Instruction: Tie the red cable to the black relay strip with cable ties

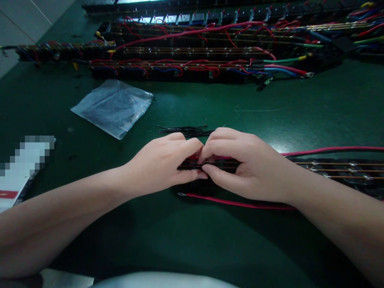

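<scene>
My left hand (162, 160) is closed round the left end of a long black strip assembly (330, 170) with copper rods along it. Thumb and fingers of my right hand (249, 166) pinch together at the same end, almost touching the left fingertips. Whatever small thing lies between the right fingertips is hidden. Just behind the hands is a loose pile of thin black strips (186, 130) that look like ties. A red cable (228, 201) with a ring terminal runs along the near side, and another red cable (336, 150) lies along the far side.
Across the back of the green table (168, 236) lie several similar wired assemblies (180, 68) with red, blue and green leads. A clear plastic bag (115, 106) sits left of the tie pile. At the left edge is a white packet (24, 170), partly blurred out.
</scene>
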Demonstrator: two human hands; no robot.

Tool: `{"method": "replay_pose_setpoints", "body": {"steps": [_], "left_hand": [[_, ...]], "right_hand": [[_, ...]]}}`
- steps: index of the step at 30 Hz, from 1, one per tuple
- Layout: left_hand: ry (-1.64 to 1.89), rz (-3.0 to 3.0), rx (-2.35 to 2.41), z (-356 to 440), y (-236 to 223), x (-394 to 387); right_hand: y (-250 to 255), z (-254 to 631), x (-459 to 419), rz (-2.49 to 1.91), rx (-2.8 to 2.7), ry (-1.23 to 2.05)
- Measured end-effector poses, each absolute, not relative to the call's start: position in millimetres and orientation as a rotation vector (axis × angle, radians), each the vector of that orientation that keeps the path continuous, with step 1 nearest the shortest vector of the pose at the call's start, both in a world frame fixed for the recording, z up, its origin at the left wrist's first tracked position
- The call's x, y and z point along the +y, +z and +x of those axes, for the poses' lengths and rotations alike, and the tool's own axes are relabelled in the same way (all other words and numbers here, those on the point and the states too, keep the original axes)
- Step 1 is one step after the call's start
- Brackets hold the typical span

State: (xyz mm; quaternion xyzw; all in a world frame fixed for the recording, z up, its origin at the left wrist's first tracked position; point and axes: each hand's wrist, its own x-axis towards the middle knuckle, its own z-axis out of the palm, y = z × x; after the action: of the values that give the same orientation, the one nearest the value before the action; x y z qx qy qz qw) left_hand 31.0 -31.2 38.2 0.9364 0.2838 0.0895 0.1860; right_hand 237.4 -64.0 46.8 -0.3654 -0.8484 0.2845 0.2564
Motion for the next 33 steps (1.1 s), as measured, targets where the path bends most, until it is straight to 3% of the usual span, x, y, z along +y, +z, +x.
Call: {"method": "replay_pose_setpoints", "body": {"steps": [33], "left_hand": [[0.294, 2.620, 0.781, 29.9, 36.5, -31.7]], "right_hand": [[47.4, 238.4, -65.3, -0.943, -2.244, 0.806]]}}
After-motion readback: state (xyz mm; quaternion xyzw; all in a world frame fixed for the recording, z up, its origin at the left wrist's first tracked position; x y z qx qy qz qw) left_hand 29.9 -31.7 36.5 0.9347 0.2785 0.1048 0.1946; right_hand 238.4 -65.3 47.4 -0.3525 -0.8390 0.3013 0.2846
